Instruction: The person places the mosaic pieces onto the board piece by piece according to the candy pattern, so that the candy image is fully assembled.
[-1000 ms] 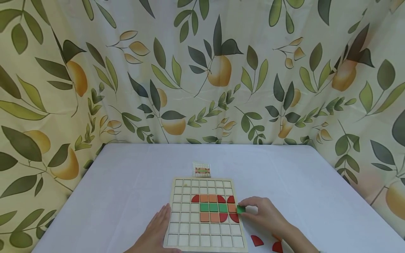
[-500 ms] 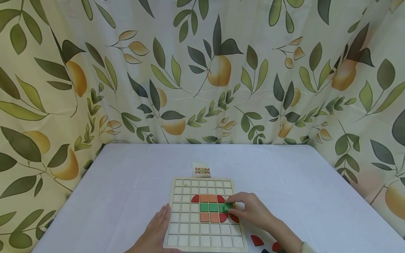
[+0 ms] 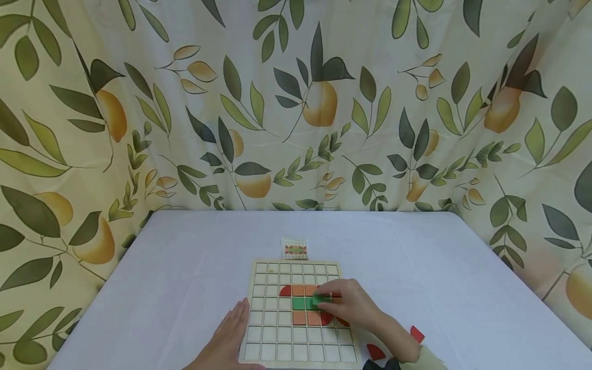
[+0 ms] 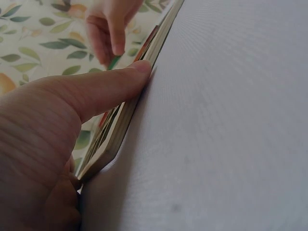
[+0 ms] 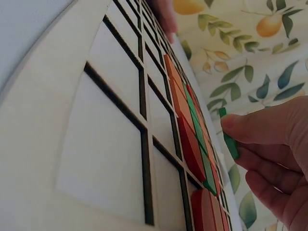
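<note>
A pale wooden grid board [image 3: 300,365] lies on the table, with orange, green and red pieces set in its middle and right cells. My left hand [image 3: 225,336] rests along its left side, fingers straight; in the left wrist view the thumb [image 4: 113,89] lies against the board's near edge. Between thumb and fingertips, my right hand [image 3: 353,304] pinches a small green tile [image 5: 228,136], held over the row of green tiles [image 3: 299,303]. In the head view this hand covers part of the pieces at the right.
Behind the board lies a small printed pattern card [image 3: 295,249]. Loose red quarter-round pieces [image 3: 375,352] lie right of the board, near the right forearm. A leaf-and-fruit patterned curtain [image 3: 287,128] hangs behind the white table [image 3: 199,246].
The right hand has moved left with the green tile, from the board's right edge to over the green row. The left hand stays in place.
</note>
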`<act>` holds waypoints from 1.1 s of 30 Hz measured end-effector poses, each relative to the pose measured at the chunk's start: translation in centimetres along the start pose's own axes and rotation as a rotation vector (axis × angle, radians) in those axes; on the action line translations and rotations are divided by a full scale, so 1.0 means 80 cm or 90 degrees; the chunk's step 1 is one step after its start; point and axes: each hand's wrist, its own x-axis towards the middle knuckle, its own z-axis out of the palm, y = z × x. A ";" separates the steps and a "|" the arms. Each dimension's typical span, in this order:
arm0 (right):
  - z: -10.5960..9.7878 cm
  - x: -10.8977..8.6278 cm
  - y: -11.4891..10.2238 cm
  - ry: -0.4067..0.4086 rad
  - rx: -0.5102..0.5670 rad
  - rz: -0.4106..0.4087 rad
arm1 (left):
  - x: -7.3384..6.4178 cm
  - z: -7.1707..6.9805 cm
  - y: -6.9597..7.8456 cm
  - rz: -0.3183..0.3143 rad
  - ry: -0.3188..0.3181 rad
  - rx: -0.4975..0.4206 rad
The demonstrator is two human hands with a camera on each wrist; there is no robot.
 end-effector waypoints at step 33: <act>0.035 0.037 -0.014 -0.018 0.028 -0.059 | 0.000 0.000 -0.003 0.027 0.008 0.027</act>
